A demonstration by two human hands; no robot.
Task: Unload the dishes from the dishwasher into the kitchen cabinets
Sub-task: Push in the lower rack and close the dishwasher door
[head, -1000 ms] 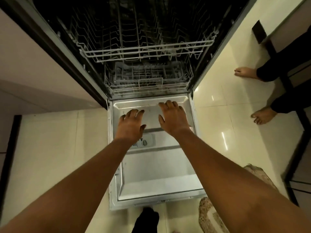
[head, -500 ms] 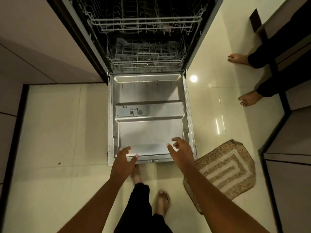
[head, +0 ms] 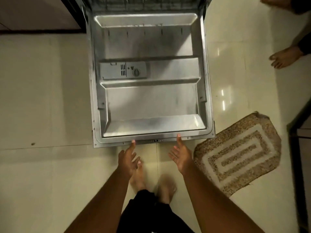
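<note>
Head view, looking straight down: the dishwasher door (head: 148, 78) lies fully lowered and flat, its steel inner face up, filling the upper middle of the frame. A grey detergent dispenser (head: 123, 70) with a small round knob sits on the door's left half, about midway along its length. At the very top edge, only a thin strip of a wire rack (head: 143, 2) shows inside the dishwasher; whether it holds any dishes cannot be told from here.

The left hand (head: 128, 157) reaches toward the near edge of the door, fingers (head: 133, 142) straight and relaxed, gripping nothing; the tip of 1 finger touches or nearly touches the door's front rim, left of the small latch. The right hand (head: 181, 153) is turned palm up, fingers (head: 178, 137) stretched out and apart, holding nothing, with 1 fingertip at the rim to the right of the latch.

Below the hands stand the person's 2 bare feet (head: 139, 175) on the pale tiled floor (head: 42, 98), dark trouser legs over them; the right foot is blurred. A speckled brown mat (head: 239, 152) with a pale rectangular spiral pattern lies on the floor just beside the door's near right corner. At the right edge, another person's bare foot (head: 284, 58) rests on the tiles, well apart from the door. A dark cabinet front (head: 37, 14) fills the upper left corner.
</note>
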